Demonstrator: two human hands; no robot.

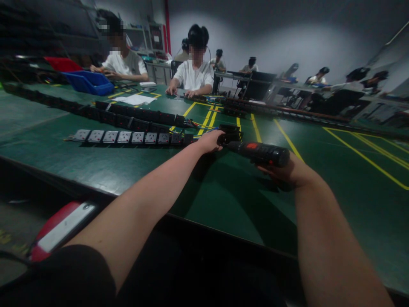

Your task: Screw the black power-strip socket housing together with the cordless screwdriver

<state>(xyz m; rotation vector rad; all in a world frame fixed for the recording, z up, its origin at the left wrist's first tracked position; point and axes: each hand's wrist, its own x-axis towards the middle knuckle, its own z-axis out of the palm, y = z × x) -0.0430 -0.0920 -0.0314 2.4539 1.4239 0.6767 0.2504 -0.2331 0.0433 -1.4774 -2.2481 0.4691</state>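
Observation:
My right hand (284, 170) is wrapped round a black electric screwdriver (260, 152) with an orange-red mark, tilted so its tip points left. My left hand (211, 141) grips a black part (230, 133) with wires by it, and the screwdriver's tip is right beside these fingers. Whether the tip touches a screw is hidden. Left of that hand lies a power strip (131, 137) with a row of grey sockets. Behind it rest more black strips (140, 114), one with coloured wires (194, 123) coming out of its end.
A blue bin (87, 83) and a red bin (64, 65) stand at the back left, near white paper (136, 99). Yellow tape lines mark the green table (223, 204). Across it sit co-workers (194, 76); long dark strips (287, 111) lie along the far side.

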